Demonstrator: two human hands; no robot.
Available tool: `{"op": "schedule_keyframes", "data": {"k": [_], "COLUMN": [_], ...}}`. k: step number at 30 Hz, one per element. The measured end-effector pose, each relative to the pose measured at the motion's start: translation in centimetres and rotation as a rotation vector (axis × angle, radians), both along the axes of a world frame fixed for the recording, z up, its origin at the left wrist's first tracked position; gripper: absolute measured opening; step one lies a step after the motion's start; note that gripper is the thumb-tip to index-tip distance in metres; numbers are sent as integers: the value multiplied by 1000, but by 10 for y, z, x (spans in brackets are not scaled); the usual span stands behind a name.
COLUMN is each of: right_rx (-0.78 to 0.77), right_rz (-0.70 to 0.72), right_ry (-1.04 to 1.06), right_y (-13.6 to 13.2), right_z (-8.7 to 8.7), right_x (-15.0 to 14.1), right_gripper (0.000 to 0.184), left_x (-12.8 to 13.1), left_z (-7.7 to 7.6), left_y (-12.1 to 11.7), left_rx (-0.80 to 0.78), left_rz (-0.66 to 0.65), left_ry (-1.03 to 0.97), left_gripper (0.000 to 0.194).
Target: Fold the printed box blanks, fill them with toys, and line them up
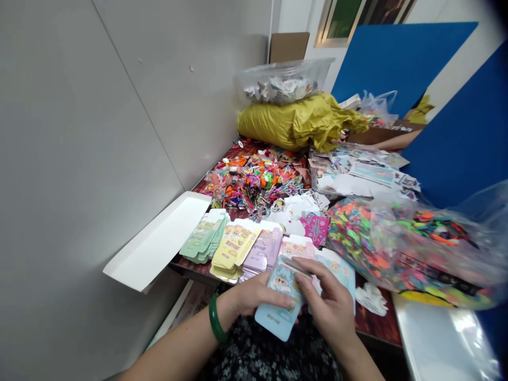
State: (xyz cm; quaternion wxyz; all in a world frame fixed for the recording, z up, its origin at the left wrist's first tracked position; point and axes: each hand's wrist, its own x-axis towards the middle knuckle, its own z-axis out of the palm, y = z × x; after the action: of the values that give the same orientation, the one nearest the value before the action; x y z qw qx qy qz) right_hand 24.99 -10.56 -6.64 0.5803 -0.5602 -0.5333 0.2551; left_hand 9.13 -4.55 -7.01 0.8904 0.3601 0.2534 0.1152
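A light blue printed card box [280, 296], decorated with a cartoon figure, is tilted above the table's near edge. My left hand [254, 296] grips its left side, with the thumb across the front. My right hand [327, 301] is closed at the upper right of the box, fingers bent over its edge; whether the box is flat or opened out I cannot tell. Just beyond lie stacks of flat card boxes: green [204, 238], yellow [234, 248], purple [264, 248] and pink [297, 246]. More light blue boxes [341, 267] lie partly behind my right hand.
Colourful small items [254, 177] are heaped farther back. A clear bag of bright pieces [413, 248] bulges at the right. A white tray-like card [159, 241] juts over the left edge. Behind are a yellow sack [286, 124] and a clear bin [283, 82]. Crumpled tissue [372, 299] lies right.
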Motion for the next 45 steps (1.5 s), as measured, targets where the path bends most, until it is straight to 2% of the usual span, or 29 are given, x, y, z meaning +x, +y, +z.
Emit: {"op": "schedule_keyframes", "data": {"k": [3,6,9,13,16,20,22,25,28,30,31,33,34,35,36,37,39,41,43,45], "right_rx": [3,-176,-316,-342,-296,-111,-72,-125,-244,-335,-384,-477,-505,-509,-490,-453,-369,-351,-379,-407], "right_rz": [77,134,234,219,219,270,278,251,153,109,112,181,229,245,218,147,-67,-198,-229,-233], "right_ry": [-38,60,223,280,192,-38,-65,-49,29,181,269,375,349,235,59,-140,-475,-592,-634,-670], "right_y": [-1,0,5,12,12,7,6,11,24,32,35,42,47,53,60,68,89,109,123,130], "right_z": [9,20,32,40,40,33,26,18,18,24,27,32,33,33,32,31,27,23,20,17], "right_x": [1,1,2,2,3,3,1,0,3,7,8,8,9,11,15,20,38,58,75,85], "right_gripper": [9,9,15,17,15,15,18,23,27,31,33,37,36,34,31,27,21,27,34,35], "left_x": [-3,-7,-10,-9,-9,-10,-10,-5,-2,-6,-9,-19,-23,-27,-30,-32,-33,-34,-36,-39], "left_z": [-1,2,5,9,10,7,5,2,3,8,10,16,18,20,22,23,22,19,16,12], "left_y": [1,1,1,3,6,6,4,1,6,13,17,25,28,30,31,32,34,36,39,42], "left_rx": [3,25,154,261,300,183,97,-4,-56,55,183,557,764,952,1094,1170,1119,906,706,588], "left_rz": [15,-6,5,11,37,90,119,171,228,344,408,464,434,385,333,297,306,366,408,435], "left_ry": [-12,-26,-10,-47,-36,18,39,67,16,-37,-41,2,32,58,79,94,125,137,114,79], "left_gripper": [44,41,37,38,36,29,32,41,51,48,43,45,48,46,41,34,23,24,29,34]}}
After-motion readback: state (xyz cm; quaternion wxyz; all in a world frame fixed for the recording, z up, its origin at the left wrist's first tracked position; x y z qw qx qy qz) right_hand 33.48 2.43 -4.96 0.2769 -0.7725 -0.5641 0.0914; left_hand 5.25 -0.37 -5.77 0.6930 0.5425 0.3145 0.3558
